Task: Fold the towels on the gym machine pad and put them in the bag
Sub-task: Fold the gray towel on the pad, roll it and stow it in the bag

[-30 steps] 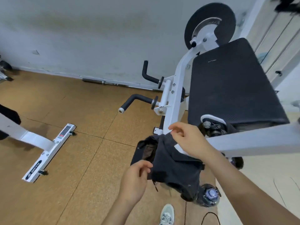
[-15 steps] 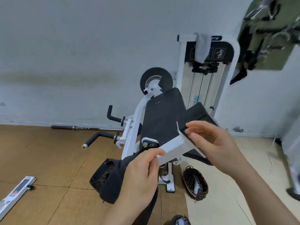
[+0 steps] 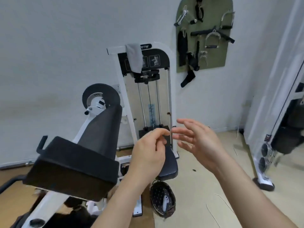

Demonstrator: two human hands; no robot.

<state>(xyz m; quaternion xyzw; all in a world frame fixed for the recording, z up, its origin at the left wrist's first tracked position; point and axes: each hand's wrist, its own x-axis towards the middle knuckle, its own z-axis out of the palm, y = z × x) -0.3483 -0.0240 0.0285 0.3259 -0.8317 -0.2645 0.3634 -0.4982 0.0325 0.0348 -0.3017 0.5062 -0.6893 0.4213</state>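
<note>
Gym wall is backing white machines | machine pad (image 3: 70, 163) is showing no towel | dark bag (image 3: 75, 216) is lying beneath, contents hidden | grey towel (image 3: 134, 58) is hanging unfolded on weight-stack frame (image 3: 171, 96), probably left to fold | left hand (image 3: 148, 155) is curling empty, right hand (image 3: 200, 142) spreading open, apart.

Taking the weight-stack tower (image 3: 171, 96) as my marker, I count 1 of it, with 2 steel guide rods (image 3: 141, 104) inside and 1 grey towel (image 3: 134, 58) draped over its top. To its left and front are 3 black pads (image 3: 72, 168) and 1 round black disc (image 3: 105, 94). On the wall to its right hangs 1 green board (image 3: 218, 58). In front of it are 2 hands, the left hand (image 3: 148, 150) and the right hand (image 3: 197, 140), and 1 patterned pouch (image 3: 162, 199) on the floor.
</note>
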